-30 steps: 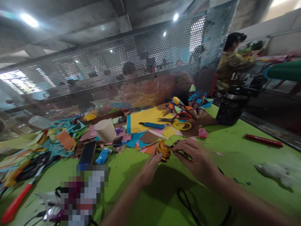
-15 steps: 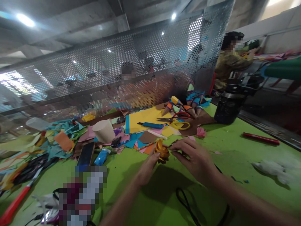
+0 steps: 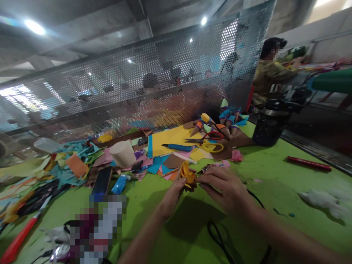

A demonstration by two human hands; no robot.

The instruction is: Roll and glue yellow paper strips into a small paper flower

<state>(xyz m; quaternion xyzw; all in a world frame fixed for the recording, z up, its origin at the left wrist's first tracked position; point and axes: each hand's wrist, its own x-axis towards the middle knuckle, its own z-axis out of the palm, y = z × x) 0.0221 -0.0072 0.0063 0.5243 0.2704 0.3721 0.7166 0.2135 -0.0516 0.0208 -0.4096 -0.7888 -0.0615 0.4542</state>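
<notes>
A yellow-orange paper flower with curled layers is held up over the green table. My left hand grips its left side and base, the thumb against the lower petals. On the other side, my right hand has its fingers pinched together at the flower's right edge; what sits between those fingertips is too small to tell. Just behind the hands lie paper scraps, a blue cutter knife and scissors with red handles on yellow paper.
A dark thermos and a red pen stand or lie at the right. Cut paper, a tape roll, a phone and a red-handled tool spread leftward. Behind rises a perforated metal screen; a person sits beyond.
My right hand's fingertips have moved left onto the flower's edge. The flower is tilted slightly differently in my left hand. The whole view has shifted a little.
</notes>
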